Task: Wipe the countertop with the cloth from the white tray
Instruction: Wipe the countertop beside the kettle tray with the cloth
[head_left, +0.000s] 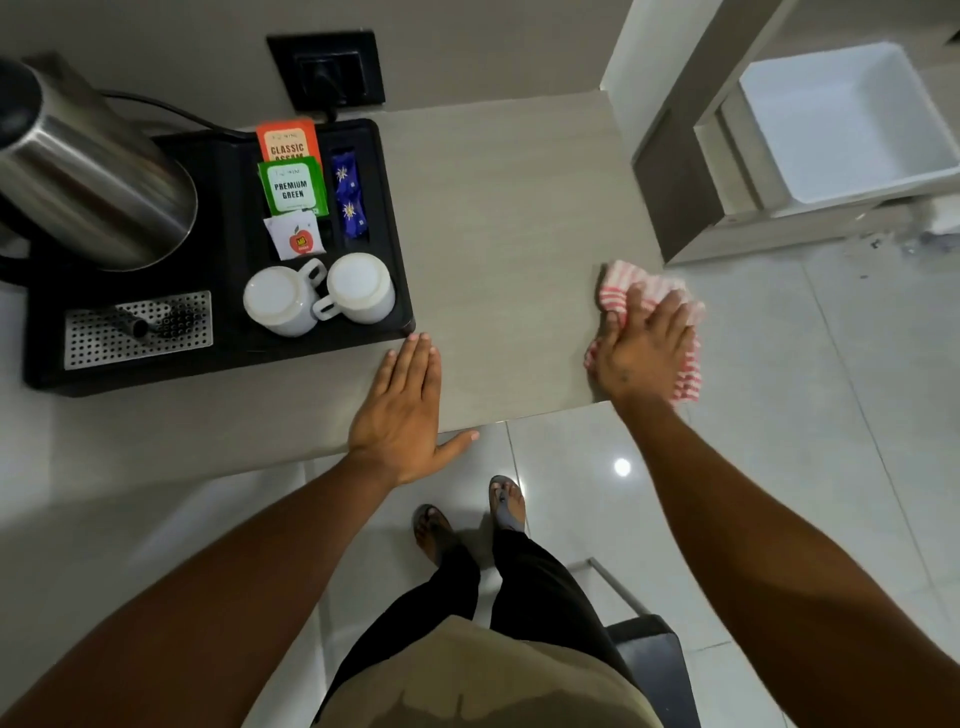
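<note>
**Cloth at right corner of countertop; unwiped surface lies to its left**

Cloth (655, 291), red-and-white striped, one. It lies at the near right corner of the countertop (498, 218), crumpled, its long axis running near to far along the right edge, and part of it hangs past that edge over the floor. The right hand (641, 348) is pressed flat on top of it, fingers (670, 306) spread and extended rather than curled; it pins the cloth down by the palm, with no closed grasp visible.

Left hand (400, 410), one, flat on the near edge of the countertop, fingers straight and together, thumb out over the edge, holding nothing. It rests just near of the black tray (218, 374) corner and well apart from the cloth.

Governing relation: the bare stretch of countertop runs left and far from the cloth, between the two hands and back toward the wall. The right hand is the nearer and already on the cloth, so the next stroke would likely sweep leftward or away.

White tray (852, 124), one, far right, off the countertop, apparently with nothing in it.

On the black tray: kettle (93, 171), one; white cups (358, 286), two, upturned; tea sachets (292, 182), two, orange and green; small white sachet, one; blue packets, apparently two
</note>
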